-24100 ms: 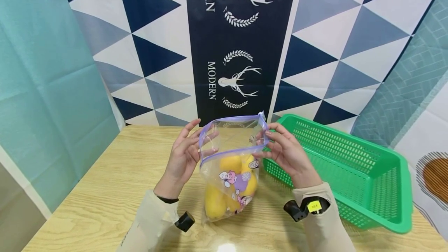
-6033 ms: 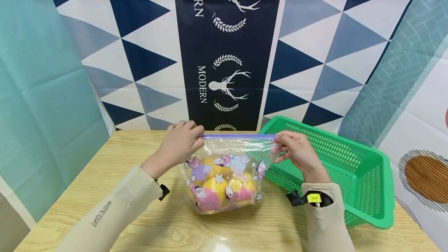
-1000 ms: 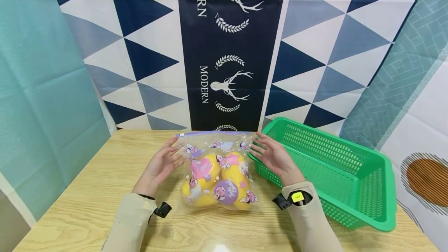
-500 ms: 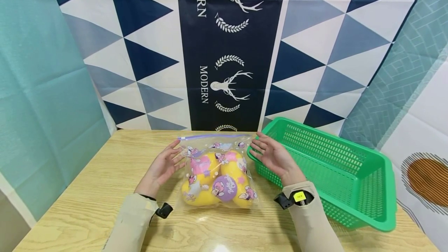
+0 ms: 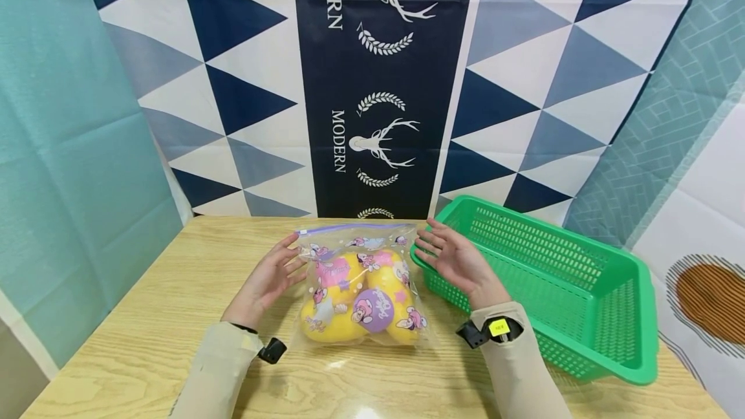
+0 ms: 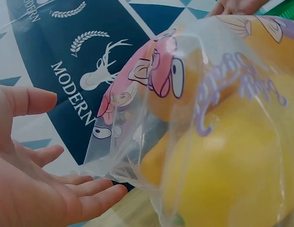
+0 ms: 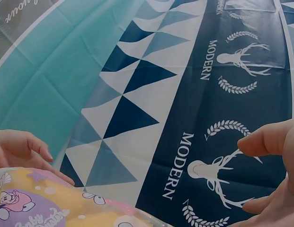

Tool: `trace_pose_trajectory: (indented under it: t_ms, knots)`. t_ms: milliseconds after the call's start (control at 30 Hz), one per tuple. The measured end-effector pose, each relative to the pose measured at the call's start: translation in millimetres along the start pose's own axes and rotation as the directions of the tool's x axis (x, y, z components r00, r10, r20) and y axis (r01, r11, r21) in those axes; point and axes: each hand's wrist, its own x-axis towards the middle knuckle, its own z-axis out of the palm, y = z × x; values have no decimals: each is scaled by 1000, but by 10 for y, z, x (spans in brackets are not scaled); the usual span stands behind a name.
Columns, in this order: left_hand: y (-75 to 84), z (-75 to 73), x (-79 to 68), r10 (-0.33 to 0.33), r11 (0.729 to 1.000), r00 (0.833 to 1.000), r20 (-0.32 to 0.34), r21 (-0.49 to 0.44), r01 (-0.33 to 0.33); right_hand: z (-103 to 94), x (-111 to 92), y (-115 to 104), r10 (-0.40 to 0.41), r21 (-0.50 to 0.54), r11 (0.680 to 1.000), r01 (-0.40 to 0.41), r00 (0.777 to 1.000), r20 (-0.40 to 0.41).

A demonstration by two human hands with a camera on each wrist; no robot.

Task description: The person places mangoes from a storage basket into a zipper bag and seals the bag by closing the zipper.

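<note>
A clear zip bag with pink and purple cartoon prints rests on the table, its purple zip strip along the far edge and a white slider at the left end. Several rounded yellow, fruit-like things fill it. My left hand is beside the bag's left side, palm towards it, fingers relaxed; in the left wrist view its fingertips overlap the bag's corner. My right hand hovers off the right side, between bag and basket, fingers loosely spread and holding nothing.
A green perforated plastic basket stands on the right, close to my right hand and forearm. The wooden table ends at a patterned cloth backdrop; a teal cloth hangs on the left.
Earlier my hands held the bag's mouth wide open; later they gripped the closed zip strip at both ends. They have since let go, and the bag's top has sagged slightly.
</note>
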Motion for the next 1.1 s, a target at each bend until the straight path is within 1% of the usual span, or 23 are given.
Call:
trace_pose_trajectory:
  t_ms: [133, 200, 233, 300, 333, 367, 433, 500, 533, 567, 600, 633, 667, 700, 733, 767, 833, 867, 900, 933, 1000, 1033, 1100]
  knots:
    - [8, 2, -11, -12, 998, 1000, -7, 62, 12, 25, -18, -20, -16, -34, 999, 16, 1000, 8]
    - [26, 7, -28, -20, 994, 1000, 1, 110, 20, 40, -31, -32, -26, -66, 997, 27, 999, 19]
    - [39, 9, -39, -24, 989, 1000, 10, 146, 23, 45, -37, -38, -31, -81, 996, 32, 999, 24]
    - [71, 13, -66, -35, 969, 999, 26, 247, 27, 57, -53, -55, -39, -122, 992, 44, 998, 38]
    - [92, 19, -83, -42, 952, 998, 37, 306, 28, 61, -62, -65, -44, -146, 988, 50, 998, 46]
    - [113, 27, -101, -48, 927, 998, 44, 374, 28, 63, -73, -76, -46, -175, 983, 55, 997, 55]
    - [157, 53, -136, -56, 864, 997, 52, 503, 22, 62, -97, -102, -47, -254, 965, 62, 997, 65]
    - [199, 96, -174, -58, 794, 997, 49, 607, 16, 60, -130, -133, -46, -363, 929, 73, 995, 84]
    - [218, 120, -193, -52, 758, 997, 49, 652, 7, 56, -150, -150, -42, -429, 900, 75, 995, 86]
    - [235, 146, -211, -42, 724, 998, 52, 689, -5, 54, -172, -167, -37, -499, 863, 74, 996, 85]
    - [247, 170, -228, -31, 695, 998, 61, 718, -22, 54, -193, -184, -30, -571, 818, 69, 997, 78]
    - [257, 195, -247, -13, 662, 997, 71, 748, -44, 58, -213, -202, -24, -639, 767, 60, 998, 65]
    - [267, 223, -269, 5, 620, 997, 83, 781, -68, 65, -235, -220, -19, -702, 710, 47, 999, 47]
    - [280, 257, -298, 24, 573, 995, 94, 815, -91, 71, -253, -235, -14, -759, 650, 26, 1000, 22]
    - [288, 289, -325, 45, 517, 994, 99, 849, -108, 79, -271, -249, -12, -807, 590, 4, 1000, -4]
    - [294, 322, -354, 65, 461, 993, 102, 879, -121, 91, -286, -262, -13, -843, 537, -15, 1000, -26]
    - [301, 391, -402, 112, 343, 989, 94, 931, -128, 121, -313, -281, -39, -905, 425, -32, 998, -54]
    - [298, 424, -418, 139, 291, 986, 87, 949, -125, 135, -327, -287, -58, -929, 369, -33, 997, -59]
    - [291, 454, -429, 171, 249, 982, 82, 960, -124, 148, -338, -287, -83, -948, 316, -25, 995, -54]
    - [275, 475, -430, 210, 211, 974, 82, 969, -127, 164, -351, -287, -107, -965, 263, -21, 993, -51]
    - [246, 512, -420, 292, 153, 951, 98, 977, -148, 203, -373, -280, -160, -988, 154, -27, 986, -51]
    - [229, 524, -411, 336, 116, 935, 110, 981, -157, 220, -379, -273, -181, -994, 108, -35, 982, -54]
    - [196, 534, -387, 414, 43, 900, 135, 985, -168, 251, -378, -251, -224, -998, 31, -62, 972, -67]
